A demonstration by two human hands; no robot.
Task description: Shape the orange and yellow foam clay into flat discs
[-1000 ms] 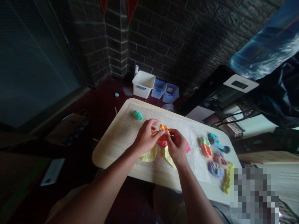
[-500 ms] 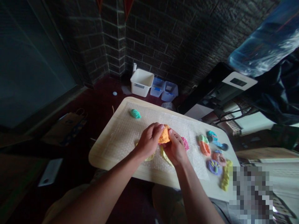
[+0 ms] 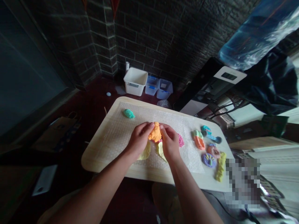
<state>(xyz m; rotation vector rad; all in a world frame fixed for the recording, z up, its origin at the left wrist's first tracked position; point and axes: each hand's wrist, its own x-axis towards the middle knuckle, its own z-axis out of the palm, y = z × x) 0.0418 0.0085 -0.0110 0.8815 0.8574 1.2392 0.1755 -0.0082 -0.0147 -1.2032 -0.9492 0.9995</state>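
Note:
Between my left hand (image 3: 140,136) and my right hand (image 3: 170,138) is a lump of orange modelling clay (image 3: 155,133), pinched from both sides above the table. Both thumbs press on its upper edges; the other fingers are partly hidden behind it. Beneath my hands lie flattened yellow clay pieces (image 3: 146,152), partly covered by my left hand and right wrist. Pink clay (image 3: 181,140) shows just past my right hand. A green clay lump (image 3: 129,113) sits apart at the far left of the bubble wrap (image 3: 112,137).
Along the right side of the wooden table (image 3: 93,161) are an orange-and-green clay shape (image 3: 199,140), a blue one (image 3: 206,130), a purple disc (image 3: 209,160) and a yellow strip (image 3: 220,167). A white bin (image 3: 135,82) and clear boxes (image 3: 164,89) stand on the floor beyond.
The orange clay has changed shape between my fingers, now looking more ragged and taller. My view has shifted slightly, so the whole scene sits further left.

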